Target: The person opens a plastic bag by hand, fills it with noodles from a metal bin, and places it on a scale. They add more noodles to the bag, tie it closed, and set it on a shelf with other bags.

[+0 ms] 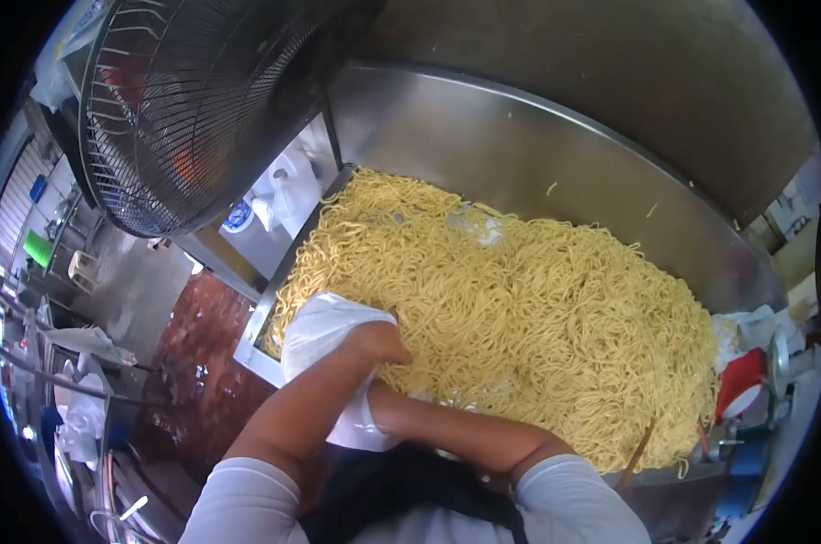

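A wide mass of yellow noodles [519, 299] lies spread over a metal tray-like table [259, 349]. At its near left edge is a white plastic bag [324, 331], crumpled, with its rim close to the noodles. My left hand [385, 343] is bent over the bag's rim and appears to grip it; its fingertips are hidden. My right arm reaches leftward beneath the left one, and my right hand [381, 412] meets the lower part of the bag. The plastic and the left arm hide its fingers.
A large black fan [184, 109] stands at the upper left. A tall metal back wall [483, 118] borders the noodles. Wooden sticks [638, 453] poke out at the near right, near a red object [741, 383]. White plastic bags [288, 195] hang beyond the left edge.
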`<state>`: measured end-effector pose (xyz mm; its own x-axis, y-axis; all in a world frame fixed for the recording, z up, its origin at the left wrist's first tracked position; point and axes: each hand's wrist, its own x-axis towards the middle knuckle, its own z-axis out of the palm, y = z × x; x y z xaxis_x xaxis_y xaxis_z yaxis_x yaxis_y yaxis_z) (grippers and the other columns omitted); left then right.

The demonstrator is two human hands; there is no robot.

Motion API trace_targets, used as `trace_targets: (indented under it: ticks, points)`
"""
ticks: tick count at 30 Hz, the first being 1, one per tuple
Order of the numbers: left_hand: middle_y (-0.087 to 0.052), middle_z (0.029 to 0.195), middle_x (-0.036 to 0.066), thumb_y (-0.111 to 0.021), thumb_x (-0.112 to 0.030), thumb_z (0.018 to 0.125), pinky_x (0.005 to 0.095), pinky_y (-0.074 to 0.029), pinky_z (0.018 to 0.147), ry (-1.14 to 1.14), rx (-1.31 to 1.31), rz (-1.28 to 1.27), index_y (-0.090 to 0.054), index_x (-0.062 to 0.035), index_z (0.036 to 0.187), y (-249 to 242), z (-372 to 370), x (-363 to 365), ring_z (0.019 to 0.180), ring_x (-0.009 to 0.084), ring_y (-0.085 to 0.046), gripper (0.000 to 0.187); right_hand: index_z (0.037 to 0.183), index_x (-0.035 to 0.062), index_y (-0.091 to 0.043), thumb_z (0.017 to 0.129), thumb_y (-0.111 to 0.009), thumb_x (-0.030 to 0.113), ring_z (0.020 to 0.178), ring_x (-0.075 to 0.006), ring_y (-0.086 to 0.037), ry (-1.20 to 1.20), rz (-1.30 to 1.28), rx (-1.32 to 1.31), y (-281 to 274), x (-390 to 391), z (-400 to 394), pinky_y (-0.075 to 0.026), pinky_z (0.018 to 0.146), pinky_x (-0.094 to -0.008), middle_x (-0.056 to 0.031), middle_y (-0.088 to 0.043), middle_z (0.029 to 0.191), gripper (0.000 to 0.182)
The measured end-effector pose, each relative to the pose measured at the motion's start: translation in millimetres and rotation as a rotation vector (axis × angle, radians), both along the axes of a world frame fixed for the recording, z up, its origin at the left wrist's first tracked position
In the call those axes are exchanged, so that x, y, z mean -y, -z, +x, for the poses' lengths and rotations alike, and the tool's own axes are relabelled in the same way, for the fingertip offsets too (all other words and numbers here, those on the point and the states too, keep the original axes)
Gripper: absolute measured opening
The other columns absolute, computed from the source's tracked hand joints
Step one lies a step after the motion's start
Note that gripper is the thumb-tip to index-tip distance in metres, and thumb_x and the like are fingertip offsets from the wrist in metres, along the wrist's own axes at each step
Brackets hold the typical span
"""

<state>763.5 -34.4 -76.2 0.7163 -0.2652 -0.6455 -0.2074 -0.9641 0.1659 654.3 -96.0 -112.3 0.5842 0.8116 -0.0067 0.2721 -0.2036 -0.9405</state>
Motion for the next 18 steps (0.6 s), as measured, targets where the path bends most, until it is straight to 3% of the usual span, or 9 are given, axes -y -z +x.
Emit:
trace_targets:
  ticks: [1, 2, 3, 5, 7, 9, 11, 14, 18]
  points:
    - [-0.061, 0.124, 0.028, -0.073, -0.05, 0.07, 0.0422, -0.043, 0.103, 0.066, -0.053, 0.098, -0.056, -0.0047, 0.134, 17, 10, 5, 0.119, 0.0356, -0.058, 0.081, 0.138, 0.0046, -0.048, 0.096, -0.049, 0.035, 0.129, -0.0318, -0.046, -0.007, -0.106, -0.017, -2, 13, 7, -0.032, 0.112, -0.0406, -0.0193, -0.049, 0.141, 0.052]
    - [-0.061, 0.124, 0.028, -0.073, -0.05, 0.07, 0.0422, -0.043, 0.103, 0.066, -0.054, 0.093, -0.056, -0.0047, 0.134, 38, 21, 7, 0.119, 0.0356, -0.058, 0.081, 0.132, 0.0054, -0.056, 0.095, -0.049, 0.036, 0.127, -0.0278, -0.049, -0.017, -0.204, -0.093, -73, 39, 14, -0.033, 0.11, -0.0407, -0.0176, -0.054, 0.138, 0.049]
    - [-0.065, 0.116, 0.026, -0.072, -0.043, 0.071, 0.0412, -0.047, 0.098, 0.315, 0.016, 0.124, -0.056, -0.0063, 0.134, 61, 31, 5, 0.111, 0.0347, -0.062, 0.075, 0.132, 0.0054, -0.056, 0.095, -0.049, 0.036, 0.127, -0.0278, -0.049, -0.018, -0.206, -0.096, -63, 50, 24, -0.033, 0.11, -0.0407, -0.0176, -0.054, 0.138, 0.049]
    - [-0.069, 0.107, 0.024, -0.071, -0.036, 0.072, 0.0403, -0.05, 0.093, 0.571, 0.084, 0.163, -0.057, -0.008, 0.134, 51, 29, -2, 0.102, 0.0338, -0.066, 0.069, 0.13, 0.006, -0.058, 0.093, -0.057, 0.028, 0.121, -0.0225, -0.055, -0.162, -0.277, 0.348, -34, 68, 45, -0.041, 0.103, -0.0389, -0.0145, -0.055, 0.137, 0.043]
    - [-0.063, 0.119, 0.028, -0.067, -0.025, 0.072, 0.036, -0.049, 0.094, -0.496, 0.078, -0.501, -0.046, 0.0004, 0.141, -14, 15, -8, 0.11, 0.0337, -0.064, 0.076, 0.126, 0.0048, -0.06, 0.084, -0.067, 0.013, 0.118, -0.0244, -0.058, -0.184, -0.134, -0.169, -74, 125, 73, -0.047, 0.095, -0.0372, -0.0154, -0.06, 0.128, 0.044]
    - [-0.065, 0.119, 0.021, -0.07, -0.013, 0.067, 0.0293, -0.049, 0.09, -0.643, 0.036, -0.782, -0.046, 0.0001, 0.141, -10, 10, -24, 0.106, 0.0258, -0.065, 0.079, 0.128, 0.0065, -0.062, 0.08, -0.074, 0.013, 0.116, -0.0319, -0.059, 0.293, 0.047, -0.316, -116, 165, 92, -0.046, 0.101, -0.0386, -0.017, -0.064, 0.125, 0.05]
    - [-0.067, 0.112, 0.012, -0.072, 0.0, 0.058, 0.0279, -0.05, 0.089, -0.728, -0.058, -1.073, -0.053, 0.0006, 0.133, -68, -11, -25, 0.101, 0.0205, -0.065, 0.077, 0.12, 0.0078, -0.067, 0.081, -0.073, 0.016, 0.109, -0.0294, -0.063, 0.455, -0.056, 0.452, -114, 170, 116, -0.046, 0.101, -0.0383, -0.0151, -0.069, 0.112, 0.041]
    - [-0.066, 0.111, 0.007, -0.069, 0.008, 0.056, 0.0278, -0.049, 0.089, -0.697, -0.037, -1.235, -0.056, 0.0026, 0.126, -133, -39, -33, 0.101, 0.0163, -0.063, 0.071, 0.109, 0.0049, -0.067, 0.075, -0.075, 0.011, 0.105, -0.0294, -0.062, 0.392, -0.432, 0.31, -59, 128, 145, -0.05, 0.092, -0.0385, -0.0141, -0.068, 0.104, 0.035]
    - [-0.066, 0.111, 0.006, -0.069, 0.007, 0.057, 0.0281, -0.05, 0.088, -0.653, 0.006, -1.317, -0.058, 0.0016, 0.125, -129, -68, -100, 0.1, 0.0158, -0.063, 0.069, 0.093, 0.0058, -0.071, 0.074, -0.076, 0.016, 0.097, -0.0356, -0.063, 0.62, -0.682, 0.574, -67, 150, 158, -0.05, 0.089, -0.0436, -0.0169, -0.069, 0.095, 0.023]
